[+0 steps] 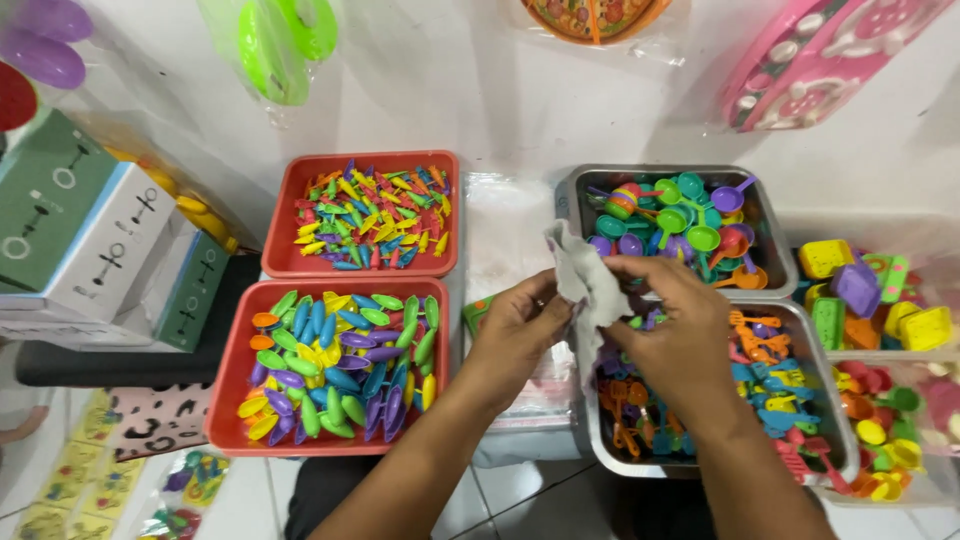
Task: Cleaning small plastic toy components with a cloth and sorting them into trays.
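Both hands hold a small clear plastic bag (585, 280) above the middle of the workspace. My left hand (515, 330) grips its left side and my right hand (675, 320) pinches its right side, with the bag's top sticking up crumpled between them. Under my right hand sits a metal tray (850, 455) of small orange, blue and pink toy utensils. Behind it a second metal tray (572, 195) holds toy pans and ladles in green, purple and orange.
Two red trays stand at left: the far one (280, 240) holds small multicoloured pieces, the near one (222, 400) oval toy plates. A stack of clear bags (505, 240) lies between the trays. Boxes (90, 250) sit far left, toy containers (880, 290) far right, hanging toys above.
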